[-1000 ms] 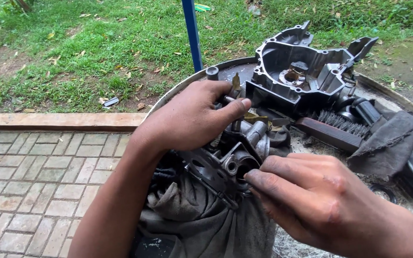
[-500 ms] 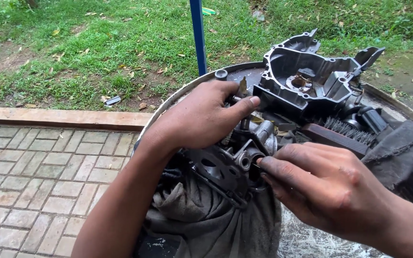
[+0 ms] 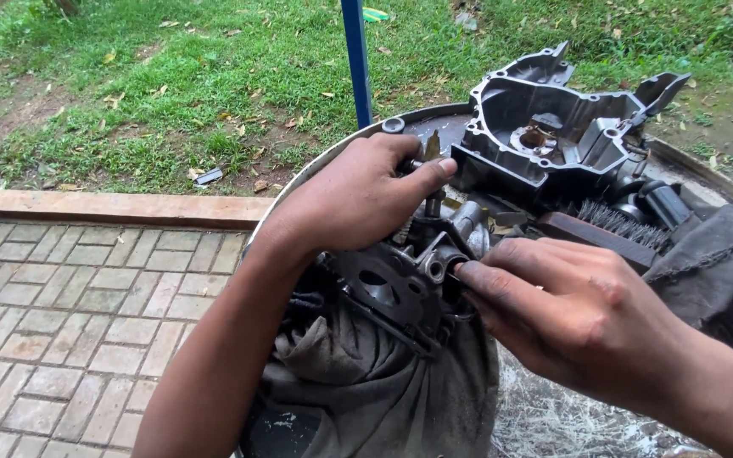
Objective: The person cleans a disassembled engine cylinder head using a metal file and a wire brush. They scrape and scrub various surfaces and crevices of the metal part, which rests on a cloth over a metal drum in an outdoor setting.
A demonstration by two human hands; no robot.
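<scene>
From the head camera, the left hand (image 3: 358, 199) lay curled over the top of a small metal engine part (image 3: 409, 276), its thumb and fingers closed around the upper end and holding it steady. The right hand (image 3: 570, 309) came in from the right with its fingertips (image 3: 472, 276) pinched together against a round opening on the part's side; whether they held anything small between them could not be told. The part sat over a grey rag (image 3: 366, 382) at the near edge of a round metal tray (image 3: 316, 170). Behind the hands in the tray stood a large dark engine casing (image 3: 553, 127), with a wire brush (image 3: 608, 225) just beside it and a dark cloth (image 3: 706, 259) to the right. A blue pole (image 3: 355, 59) rose from the grass (image 3: 171, 85) behind, and brick paving (image 3: 61, 314) lay to the left.
</scene>
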